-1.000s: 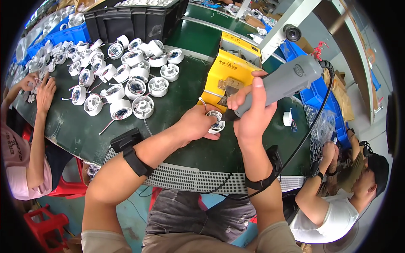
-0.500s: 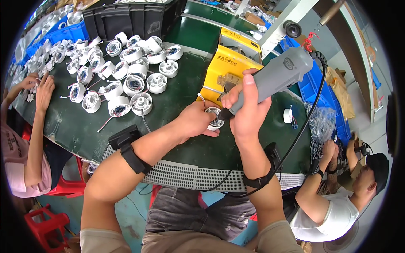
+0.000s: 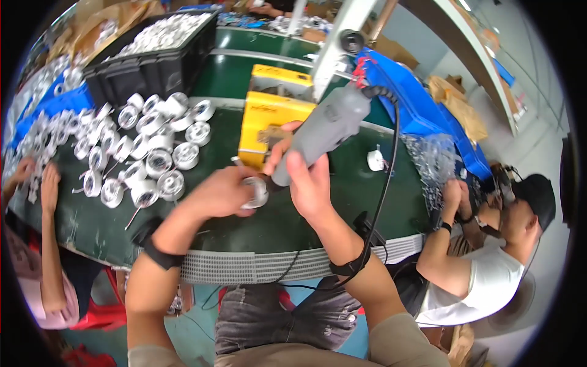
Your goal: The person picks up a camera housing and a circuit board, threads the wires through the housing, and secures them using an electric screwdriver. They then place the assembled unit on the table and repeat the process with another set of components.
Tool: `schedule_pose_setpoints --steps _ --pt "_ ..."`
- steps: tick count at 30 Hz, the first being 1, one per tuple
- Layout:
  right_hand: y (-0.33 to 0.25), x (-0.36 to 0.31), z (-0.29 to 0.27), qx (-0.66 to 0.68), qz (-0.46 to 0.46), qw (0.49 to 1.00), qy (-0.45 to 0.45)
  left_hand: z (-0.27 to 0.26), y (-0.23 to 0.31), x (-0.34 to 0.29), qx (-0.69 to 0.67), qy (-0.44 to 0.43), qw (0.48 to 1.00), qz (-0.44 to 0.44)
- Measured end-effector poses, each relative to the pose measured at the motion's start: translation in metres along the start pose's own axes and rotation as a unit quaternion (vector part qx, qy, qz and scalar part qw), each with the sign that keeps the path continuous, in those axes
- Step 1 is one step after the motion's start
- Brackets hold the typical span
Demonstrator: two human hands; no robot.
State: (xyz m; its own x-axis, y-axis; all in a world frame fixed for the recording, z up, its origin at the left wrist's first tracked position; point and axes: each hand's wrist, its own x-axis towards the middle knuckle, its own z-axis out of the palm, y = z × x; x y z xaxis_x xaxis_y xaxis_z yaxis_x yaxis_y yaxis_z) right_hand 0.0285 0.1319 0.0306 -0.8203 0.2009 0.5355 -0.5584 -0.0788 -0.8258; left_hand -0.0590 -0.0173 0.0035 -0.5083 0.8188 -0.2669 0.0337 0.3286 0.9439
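My left hand [image 3: 225,193] is closed round a small white round plastic housing [image 3: 259,192], blurred by motion. A thin wire end sticks up beside that hand. In my right hand [image 3: 310,186] is a grey electric screwdriver [image 3: 330,125], gripped round its body with the nose slanting down and left. Its dark tip lies close to the housing; I cannot tell whether they touch. Just beyond both hands stands a yellow box-shaped machine [image 3: 272,113] with a metal fitting on its near side. Many similar white housings [image 3: 159,162] with wires lie in a group to the left.
A black crate [image 3: 147,76] full of small white parts stands at the far left. One white piece [image 3: 375,160] lies to the right. The screwdriver's black cable [image 3: 386,183] hangs past my right forearm. Co-workers sit on both sides, and blue bins [image 3: 406,101] line the right.
The view has turned right, so everything sits further left in the picture. The housing now looks tilted and blurred; both hands keep their holds.
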Motion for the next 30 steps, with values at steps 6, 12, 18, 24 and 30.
schedule_pose_setpoints --steps 6,12,18,24,30 --pt "-0.022 -0.007 -0.139 -0.434 -0.032 0.868 0.238 -0.073 0.014 -0.058 0.401 0.553 0.729 0.029" --pt "-0.039 -0.019 -0.232 -0.722 0.335 0.591 0.134 -0.062 0.031 -0.061 0.164 0.33 0.925 0.094" --pt "-0.045 -0.048 -0.144 -0.552 0.071 0.829 0.058 0.017 0.025 -0.028 0.188 0.011 0.975 0.122" --pt "-0.037 -0.056 -0.03 -0.504 0.057 0.857 -0.084 0.051 -0.004 -0.003 -0.229 -0.084 0.958 0.153" --pt "-0.011 -0.043 -0.063 -0.166 0.189 0.966 -0.058 0.042 -0.002 -0.002 -0.134 0.002 0.972 0.195"
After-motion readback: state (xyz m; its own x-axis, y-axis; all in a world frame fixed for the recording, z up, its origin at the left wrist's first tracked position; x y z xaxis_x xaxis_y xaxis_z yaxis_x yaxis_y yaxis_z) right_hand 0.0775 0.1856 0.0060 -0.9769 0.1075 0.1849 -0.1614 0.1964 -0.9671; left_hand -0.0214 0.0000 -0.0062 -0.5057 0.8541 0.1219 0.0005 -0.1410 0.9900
